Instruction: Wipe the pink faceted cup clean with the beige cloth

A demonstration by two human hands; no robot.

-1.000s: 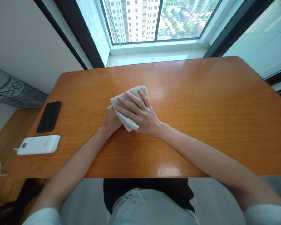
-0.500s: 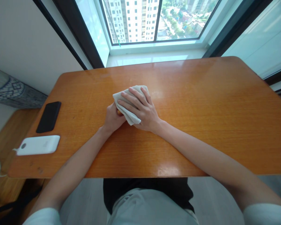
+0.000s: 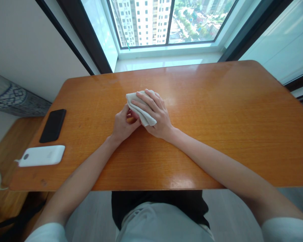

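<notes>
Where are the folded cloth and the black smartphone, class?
Folded cloth (image 3: pixel 145 117): head view, on its exposed near fold.
Black smartphone (image 3: pixel 53 126): head view, on the middle of its upper face.

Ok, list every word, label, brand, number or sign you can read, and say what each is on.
No text can be read.
White device: a faint mark on top, too blurred to read.
Black phone: no lettering shows.
Cloth: none on the visible part.
Window: no legible signs outside.
</notes>
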